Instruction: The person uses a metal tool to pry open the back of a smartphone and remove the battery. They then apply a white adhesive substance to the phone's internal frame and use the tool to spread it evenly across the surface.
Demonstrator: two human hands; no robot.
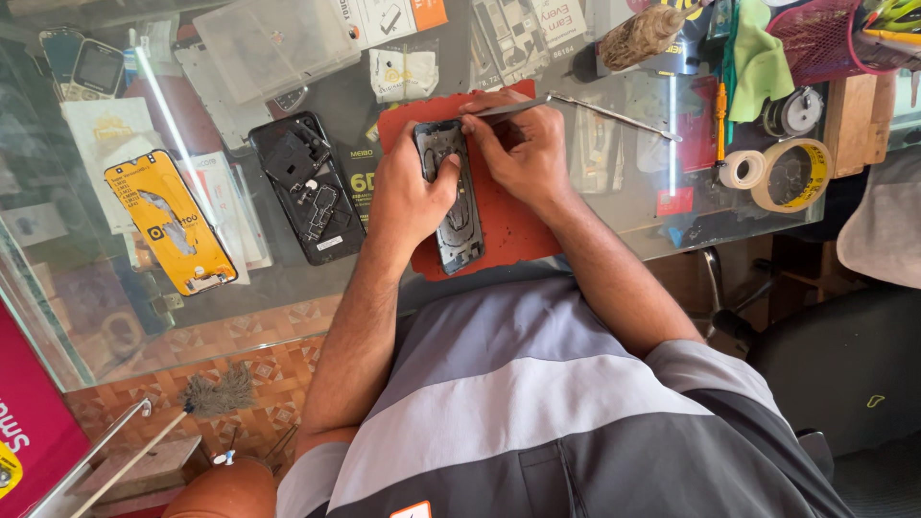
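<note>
Both hands meet over an opened dark smartphone body (451,197) that lies on a red rubber work mat (513,225) at the near edge of the glass tabletop (595,206). In the head view, the left hand (408,197) is clamped along the phone's left side, thumb pressed across its upper half, pinning it to the mat. The right hand (523,153) is closed in a pinch around slim metal tweezers (523,105), whose tip comes down at the phone's top end, by its upper right corner. The phone's long axis runs away from the person, slightly tilted, with its far end under the tweezer tip and its near end toward the grey striped shirt; it sits directly between the two hands, the left one covering more of it. Left of the mat, apart from it, lies a second stripped black phone frame (309,187), and farther left a yellow phone screen panel (173,223). A thin metal pry tool (614,117) lies just beyond the right hand, close enough to be brushed by it. Well to the right sit two rolls of tape (782,173), a green cloth (758,62), and a brush with a brown bristle head (641,36) at the far edge.
</note>
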